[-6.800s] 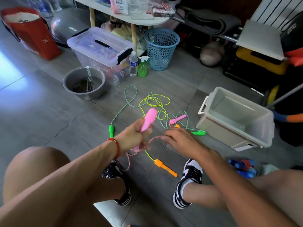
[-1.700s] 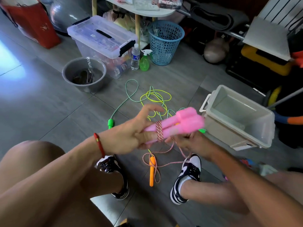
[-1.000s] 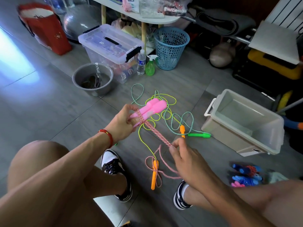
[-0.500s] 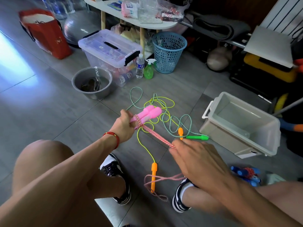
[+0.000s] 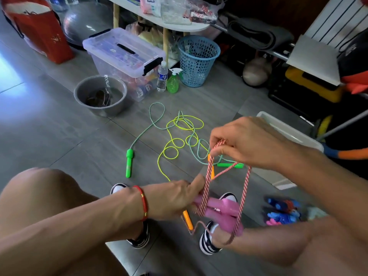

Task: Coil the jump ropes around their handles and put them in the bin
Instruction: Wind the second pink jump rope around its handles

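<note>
My left hand [image 5: 175, 198] gripped the two pink handles [image 5: 219, 211] side by side, low over my shoes, while my right hand [image 5: 245, 142] pinched a loop of the pink striped rope [image 5: 246, 188] raised above them. Only a few turns sat on the handles, and slack trailed to the floor [image 5: 79, 156], so I judged this first rope barely begun. The green rope [image 5: 143, 132] and yellow rope [image 5: 173, 144] lay tangled and uncoiled ahead. The bin [image 5: 286, 130], partly hidden behind my right arm, stood near, with open floor between us.
</note>
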The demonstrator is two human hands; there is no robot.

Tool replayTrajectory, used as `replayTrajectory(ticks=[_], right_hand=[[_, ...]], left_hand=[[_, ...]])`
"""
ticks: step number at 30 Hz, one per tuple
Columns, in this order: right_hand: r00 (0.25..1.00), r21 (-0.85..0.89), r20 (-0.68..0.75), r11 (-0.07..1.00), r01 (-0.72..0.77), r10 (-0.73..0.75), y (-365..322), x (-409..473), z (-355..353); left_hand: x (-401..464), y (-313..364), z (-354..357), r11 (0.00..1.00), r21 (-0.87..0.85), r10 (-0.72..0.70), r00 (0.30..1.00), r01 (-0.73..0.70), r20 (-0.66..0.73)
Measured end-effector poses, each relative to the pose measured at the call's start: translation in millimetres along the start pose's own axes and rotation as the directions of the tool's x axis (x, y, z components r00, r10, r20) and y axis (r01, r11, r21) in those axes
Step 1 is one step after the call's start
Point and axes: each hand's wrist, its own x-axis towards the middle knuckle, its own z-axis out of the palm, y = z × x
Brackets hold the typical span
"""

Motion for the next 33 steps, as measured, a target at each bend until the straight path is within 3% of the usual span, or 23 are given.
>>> replayTrajectory(ticks=[2, 5, 9, 12, 15, 18, 21, 25, 28, 30, 33], right_hand=[[0.993, 0.028, 0.115, 0.999, -0.023, 0.019, 17, 7, 0], [0.977, 0.056, 0.211, 0.998, -0.003, -0.009, 33, 19, -6], [0.941, 0.064, 0.325, 0.995, 0.071, -0.088, 40, 37, -24], [0.889, -0.023, 0.441, 0.989, 0.147, -0.122, 38, 45, -32], [0.888, -0.161, 0.436, 0.959, 0.234, -0.144, 38, 53, -30], [0.897, -0.163, 0.412, 0.955, 0.246, -0.160, 42, 57, -20], [0.894, 0.064, 0.419, 0.987, 0.145, -0.159, 44, 61, -5], [0.890, 0.326, 0.441, 0.945, -0.042, -0.113, 49, 60, 22], [0.884, 0.496, 0.463, 0.846, -0.196, -0.067, 54, 55, 42], [0.897, 0.654, 0.437, 0.708, -0.265, -0.068, 50, 51, 54], [0.892, 0.760, 0.449, 0.546, -0.353, -0.049, 40, 37, 83]], left_hand=[[-4, 6, -7, 0.998, -0.004, 0.055, 0.998, -0.055, -0.017], [-4, 2, -15, 0.999, -0.022, 0.029, 1.000, -0.029, -0.003], [2, -8, -21, 0.973, 0.229, -0.048, 0.998, 0.035, 0.052], [4, -15, -28, 0.936, 0.347, -0.097, 0.991, 0.058, 0.096], [9, -19, -35, 0.937, 0.347, -0.067, 0.992, 0.027, 0.106], [6, -11, -34, 0.946, 0.322, 0.022, 0.997, -0.047, 0.079], [-3, -1, -32, 0.913, 0.360, 0.221, 0.974, -0.191, -0.044], [-12, 14, -40, 0.892, 0.343, 0.351, 0.930, -0.295, -0.112], [-16, 15, -43, 0.924, 0.247, 0.342, 0.919, -0.292, -0.195], [-18, 13, -46, 0.963, 0.080, 0.268, 0.933, -0.256, -0.240], [-18, 9, -51, 0.957, -0.125, 0.210, 0.924, -0.261, -0.321]])
